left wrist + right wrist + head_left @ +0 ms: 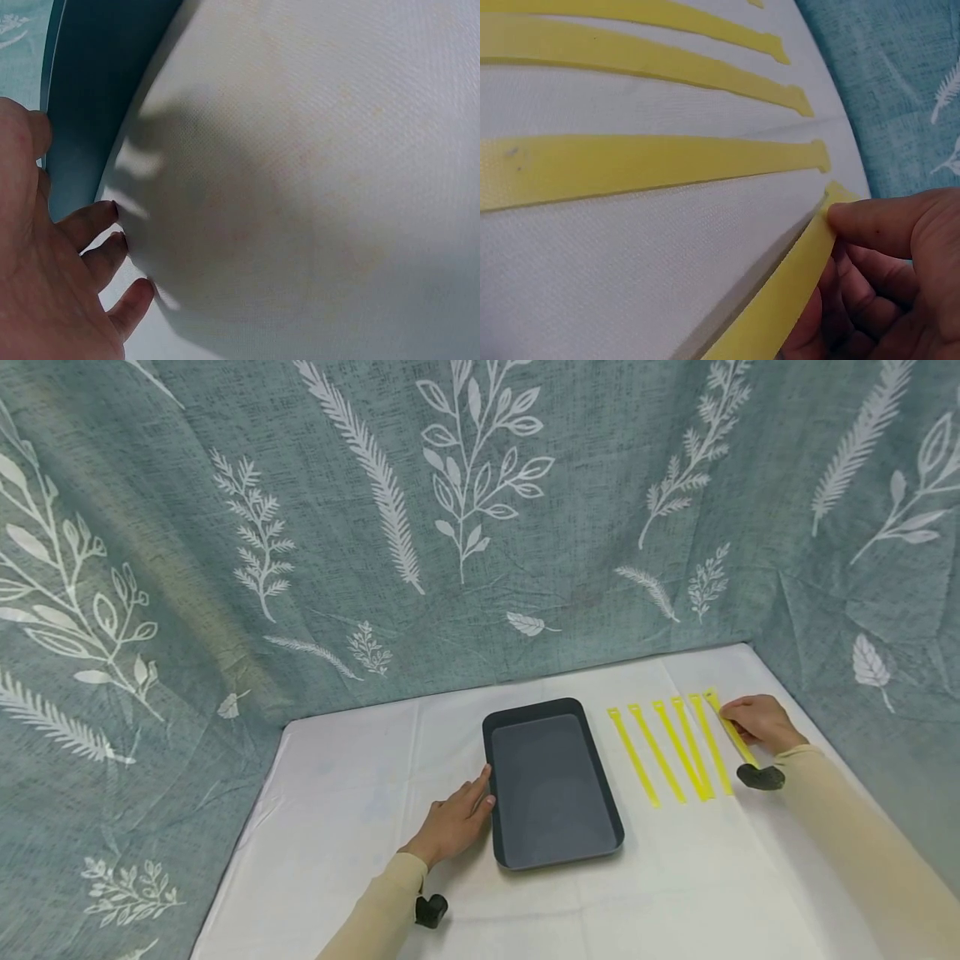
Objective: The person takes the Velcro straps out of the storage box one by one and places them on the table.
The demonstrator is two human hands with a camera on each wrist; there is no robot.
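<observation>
A dark grey rectangular tray [555,785] lies on the white cloth in front of me. My left hand [452,820] rests beside it with extended fingers; the fingertips touch the tray's left wall. Off to the right, my right hand [765,724] pinches a yellow cable strap [780,300] between thumb and fingers, close to its slotted head. In the right wrist view that strap slants down toward the camera, and its far end runs out of frame. More yellow straps [660,169] lie flat to the left of the held one.
The loose straps form a row right of the tray, and two of them [693,760] meet at their lower ends. A white cloth [345,810] covers the table. Green leaf-patterned fabric [480,610] hangs behind and along both sides.
</observation>
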